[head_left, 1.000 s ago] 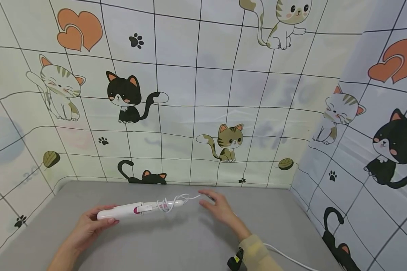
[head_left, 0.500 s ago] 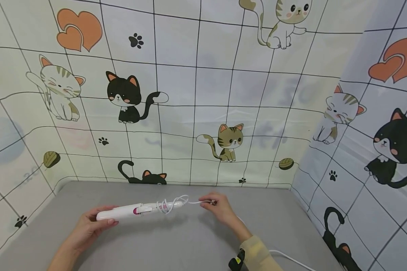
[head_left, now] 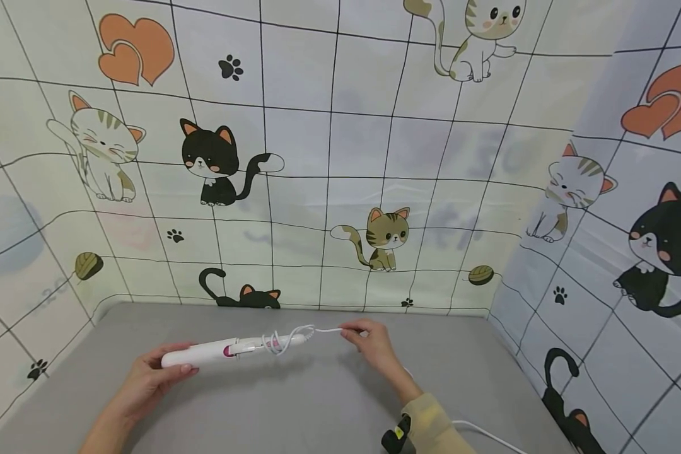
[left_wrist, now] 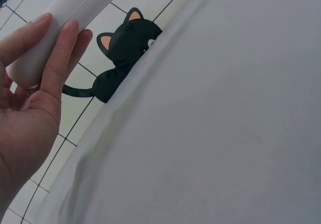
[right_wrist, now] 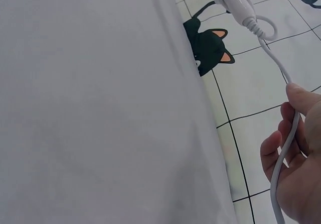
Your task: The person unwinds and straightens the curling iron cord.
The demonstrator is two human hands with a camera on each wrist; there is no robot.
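Observation:
Held level above the table is a slim white hair iron (head_left: 201, 354) with pink accents, seen in the head view. My left hand (head_left: 150, 378) grips its thick left end between thumb and fingers; the left wrist view shows the fingers (left_wrist: 59, 63) along the smooth casing. Loops of white cord (head_left: 278, 345) are wound around the iron's narrower right part. At the right, my right hand (head_left: 374, 348) pinches the cord just past the iron's tail. In the right wrist view the cord (right_wrist: 273, 58) leaves the ribbed collar and runs across the palm.
Beneath the hands lies a grey tabletop (head_left: 261, 416). Cat-printed, gridded sheeting (head_left: 301, 145) rises behind it and at both sides. More white cord (head_left: 482, 430) trails to the front right, past a black wrist device (head_left: 395, 435) by the yellow sleeve (head_left: 436, 424).
The right hand has closed its thumb and fingers on the cord and drawn it slightly right, straightening the short stretch beside the iron. The left hand and iron have stayed nearly still.

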